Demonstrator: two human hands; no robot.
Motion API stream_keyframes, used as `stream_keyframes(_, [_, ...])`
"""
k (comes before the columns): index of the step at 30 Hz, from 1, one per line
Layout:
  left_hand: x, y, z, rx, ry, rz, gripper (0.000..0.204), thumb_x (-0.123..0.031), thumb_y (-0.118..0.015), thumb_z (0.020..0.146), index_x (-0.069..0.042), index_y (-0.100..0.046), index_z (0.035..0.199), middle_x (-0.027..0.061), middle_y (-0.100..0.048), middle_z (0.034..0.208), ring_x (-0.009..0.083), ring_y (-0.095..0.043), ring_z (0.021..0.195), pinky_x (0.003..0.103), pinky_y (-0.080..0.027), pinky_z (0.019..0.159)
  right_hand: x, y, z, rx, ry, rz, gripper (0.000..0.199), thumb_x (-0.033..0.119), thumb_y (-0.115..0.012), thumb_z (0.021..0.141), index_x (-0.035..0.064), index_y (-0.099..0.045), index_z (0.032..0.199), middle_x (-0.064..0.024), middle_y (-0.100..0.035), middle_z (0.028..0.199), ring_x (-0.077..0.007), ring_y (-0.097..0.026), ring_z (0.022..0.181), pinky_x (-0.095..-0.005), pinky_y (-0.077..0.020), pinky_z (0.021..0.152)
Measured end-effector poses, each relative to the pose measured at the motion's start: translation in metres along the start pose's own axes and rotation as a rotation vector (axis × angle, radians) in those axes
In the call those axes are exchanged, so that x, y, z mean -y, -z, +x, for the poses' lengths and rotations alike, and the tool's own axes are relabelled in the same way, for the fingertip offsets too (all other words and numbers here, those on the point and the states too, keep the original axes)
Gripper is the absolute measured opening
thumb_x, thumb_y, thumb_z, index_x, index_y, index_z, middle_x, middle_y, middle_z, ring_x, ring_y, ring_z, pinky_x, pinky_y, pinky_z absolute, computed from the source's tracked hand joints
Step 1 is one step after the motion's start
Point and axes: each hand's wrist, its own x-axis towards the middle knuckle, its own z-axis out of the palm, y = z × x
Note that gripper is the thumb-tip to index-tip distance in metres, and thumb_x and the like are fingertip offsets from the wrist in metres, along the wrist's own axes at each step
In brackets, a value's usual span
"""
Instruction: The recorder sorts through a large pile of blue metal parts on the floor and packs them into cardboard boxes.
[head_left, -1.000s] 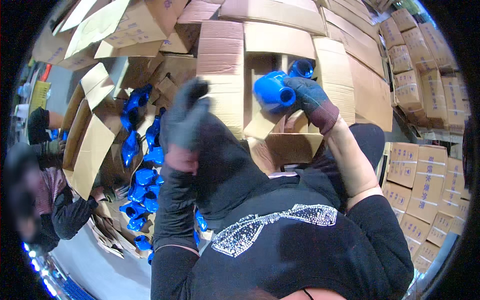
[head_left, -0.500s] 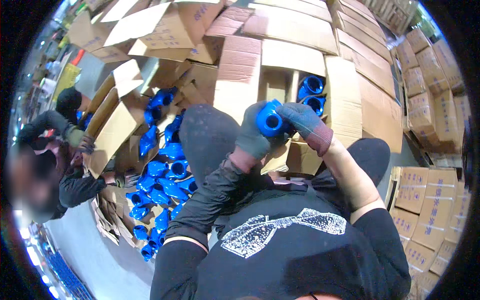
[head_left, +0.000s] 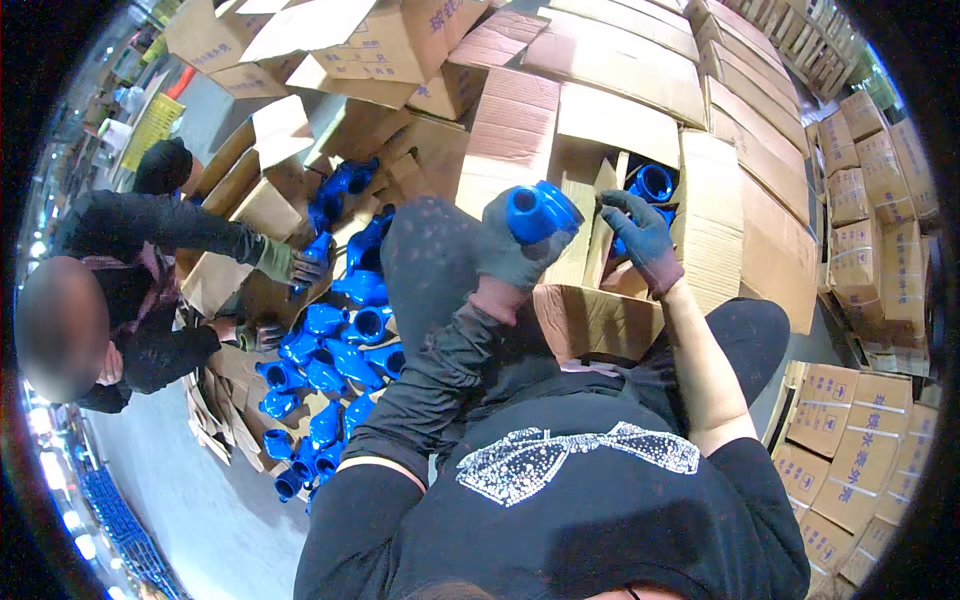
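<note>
My gloved left hand (head_left: 505, 258) is closed around a blue hollow metal housing (head_left: 550, 212), its round opening showing. It holds the housing above the left part of an open cardboard box (head_left: 600, 315). My gloved right hand (head_left: 645, 245) hovers over the box, apart from the held housing, with nothing in it; its fingers are bent but spread. Inside the box, beside a cardboard divider (head_left: 602, 222), sit blue housings (head_left: 655, 183), partly hidden by my right hand.
Several loose blue housings (head_left: 350, 365) lie piled on cardboard to my left. Another person's gloved hand (head_left: 285, 262) touches a housing beside that pile. Closed boxes (head_left: 610, 60) stretch behind the open one. Strapped cartons (head_left: 850, 440) stand stacked at right.
My right hand has let go of the blue housing and moved right, over the box. My left hand keeps the housing, now turned. The other person's hand has reached toward the pile.
</note>
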Motion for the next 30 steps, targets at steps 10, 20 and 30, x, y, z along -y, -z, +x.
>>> stream_keyframes(10, [0.018, -0.004, -0.007, -0.048, -0.043, 0.232, 0.067, -0.02, -0.086, 0.059, -0.005, -0.05, 0.114, 0.0075, -0.059, 0.104, 0.0175, -0.059, 0.093, 0.032, -0.051, 0.081, 0.039, -0.026, -0.027, 0.161, -0.027, 0.259, 0.033, 0.018, -0.058, 0.09, -0.0018, -0.056, 0.116, -0.0088, -0.061, 0.109, -0.0141, -0.055, 0.099, -0.0278, -0.0439, 0.088])
stream_keyframes(20, [0.006, -0.007, -0.012, -0.012, 0.0, 0.158, 0.07, -0.021, -0.086, 0.06, -0.004, -0.048, 0.116, 0.0089, -0.059, 0.106, 0.0193, -0.059, 0.094, 0.033, -0.05, 0.082, 0.034, -0.03, -0.029, 0.187, -0.113, 0.319, 0.033, 0.018, -0.058, 0.089, -0.0015, -0.056, 0.115, -0.007, -0.062, 0.101, -0.0125, -0.056, 0.09, -0.0264, -0.0459, 0.08])
stream_keyframes(30, [-0.014, -0.009, -0.015, 0.126, 0.229, -0.216, 0.056, -0.009, -0.081, 0.065, -0.003, -0.051, 0.111, 0.0083, -0.062, 0.099, 0.0177, -0.063, 0.089, 0.03, -0.053, 0.077, 0.044, -0.021, -0.036, 0.244, -0.24, 0.329, 0.034, 0.026, -0.059, 0.088, 0.0022, -0.058, 0.112, -0.0025, -0.061, 0.088, -0.0089, -0.054, 0.073, -0.0231, -0.0449, 0.062])
